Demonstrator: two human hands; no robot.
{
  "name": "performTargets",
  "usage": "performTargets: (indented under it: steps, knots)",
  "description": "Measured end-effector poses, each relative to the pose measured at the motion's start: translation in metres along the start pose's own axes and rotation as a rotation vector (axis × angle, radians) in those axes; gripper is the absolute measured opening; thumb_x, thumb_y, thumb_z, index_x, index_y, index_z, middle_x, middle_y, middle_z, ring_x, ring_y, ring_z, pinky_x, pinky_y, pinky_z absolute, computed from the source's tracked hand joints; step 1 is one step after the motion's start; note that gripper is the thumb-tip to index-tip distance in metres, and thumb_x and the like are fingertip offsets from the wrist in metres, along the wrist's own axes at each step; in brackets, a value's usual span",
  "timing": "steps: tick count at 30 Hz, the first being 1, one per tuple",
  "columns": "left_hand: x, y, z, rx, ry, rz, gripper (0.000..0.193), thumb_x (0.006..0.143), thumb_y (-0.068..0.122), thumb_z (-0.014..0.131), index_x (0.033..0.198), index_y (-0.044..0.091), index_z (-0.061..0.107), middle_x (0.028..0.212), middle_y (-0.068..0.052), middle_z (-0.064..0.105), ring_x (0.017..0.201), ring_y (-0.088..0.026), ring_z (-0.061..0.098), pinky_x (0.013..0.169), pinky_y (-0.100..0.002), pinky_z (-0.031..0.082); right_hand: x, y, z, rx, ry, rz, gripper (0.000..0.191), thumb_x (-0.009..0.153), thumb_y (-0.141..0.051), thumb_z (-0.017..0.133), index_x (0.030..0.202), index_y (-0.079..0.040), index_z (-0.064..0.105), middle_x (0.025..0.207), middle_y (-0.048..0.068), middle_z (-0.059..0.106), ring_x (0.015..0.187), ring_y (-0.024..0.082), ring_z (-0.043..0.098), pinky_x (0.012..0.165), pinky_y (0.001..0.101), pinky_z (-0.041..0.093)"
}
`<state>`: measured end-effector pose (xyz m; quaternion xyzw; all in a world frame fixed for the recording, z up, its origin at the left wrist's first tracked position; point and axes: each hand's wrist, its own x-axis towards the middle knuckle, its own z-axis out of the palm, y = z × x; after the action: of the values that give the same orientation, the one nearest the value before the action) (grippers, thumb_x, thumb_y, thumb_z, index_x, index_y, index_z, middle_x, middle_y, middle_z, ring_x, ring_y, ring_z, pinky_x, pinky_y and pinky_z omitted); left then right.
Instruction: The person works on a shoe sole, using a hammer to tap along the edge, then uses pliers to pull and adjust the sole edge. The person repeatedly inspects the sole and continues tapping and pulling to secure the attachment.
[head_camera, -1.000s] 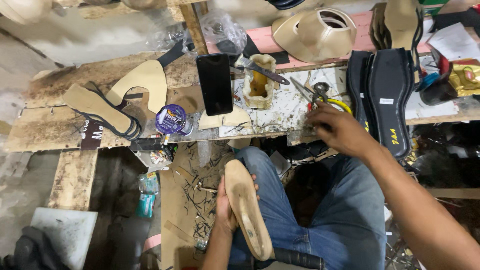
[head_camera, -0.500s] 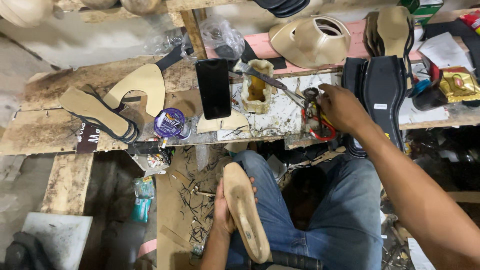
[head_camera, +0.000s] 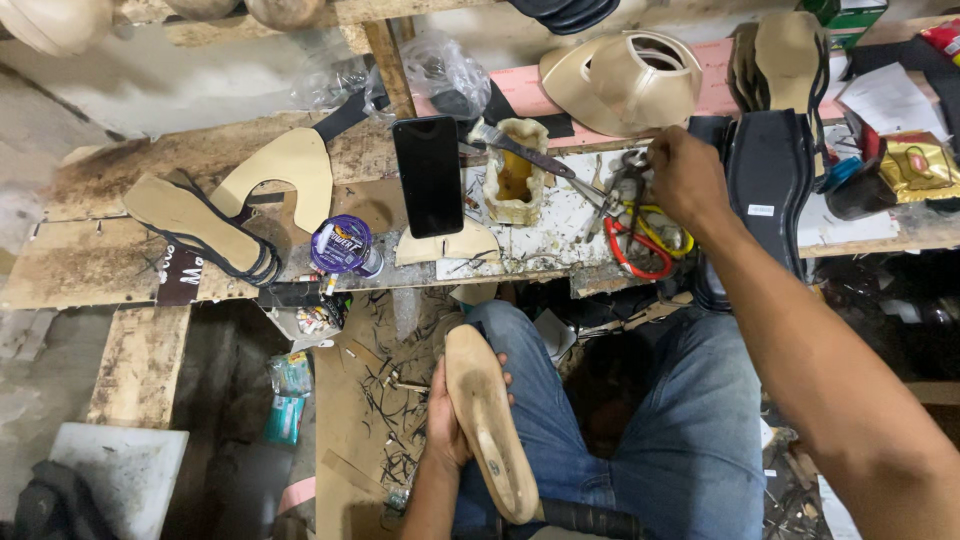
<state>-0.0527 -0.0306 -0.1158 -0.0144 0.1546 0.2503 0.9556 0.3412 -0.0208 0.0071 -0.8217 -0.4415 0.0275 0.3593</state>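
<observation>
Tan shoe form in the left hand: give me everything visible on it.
The shoe form is a long, foot-shaped block, pale tan, wood-like, with a scuffed, dirty flat face turned up to the camera. The narrower toe end points up toward the workbench; the broader heel end lies low in the picture, with a small dark mark near it. It lies lengthwise along the left thigh of the blue jeans. The left hand grips its left edge, fingertips curling over the far side.

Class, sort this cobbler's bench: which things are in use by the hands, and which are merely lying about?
In use:
left hand holding tan shoe-shaped wooden last
right hand on metal pliers

Lying about:
black phone
purple round tin
glue-crusted pot
black moulded soles
</observation>
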Motion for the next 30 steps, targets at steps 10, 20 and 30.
performTargets:
  steps: [10, 20, 30]
  knots:
    - [0.005, 0.002, -0.003, 0.028, 0.029, -0.027, 0.080, 0.102, 0.063, 0.035, 0.144, -0.004, 0.046, 0.129, -0.022, 0.064, 0.098, -0.036, 0.070, 0.080, -0.051, 0.063, -0.061, 0.000, -0.002, -0.139, -0.247, -0.466, 0.049, 0.082, -0.038, 0.078, 0.120, -0.008, 0.075, 0.121, 0.023, 0.065, 0.113, 0.046, 0.055, 0.094, 0.0529, 0.042]
    - [0.008, -0.001, -0.003, 0.142, 0.035, 0.039, 0.077, 0.103, 0.061, 0.034, 0.145, -0.001, 0.047, 0.128, -0.023, 0.065, 0.096, -0.035, 0.071, 0.077, -0.051, 0.063, -0.064, 0.008, 0.005, -0.362, -0.088, -0.326, 0.025, 0.091, -0.029, 0.070, 0.109, -0.014, 0.077, 0.121, 0.013, 0.069, 0.121, 0.043, 0.053, 0.096, 0.0592, 0.042]
    - [0.003, 0.001, 0.000, 0.134, 0.085, 0.038, 0.075, 0.100, 0.062, 0.035, 0.143, 0.001, 0.049, 0.126, -0.021, 0.067, 0.094, -0.035, 0.072, 0.075, -0.052, 0.064, -0.041, -0.004, 0.033, -0.405, -0.020, -0.290, 0.029, 0.094, -0.029, 0.067, 0.119, -0.015, 0.071, 0.116, 0.010, 0.070, 0.113, 0.040, 0.054, 0.092, 0.0583, 0.035]
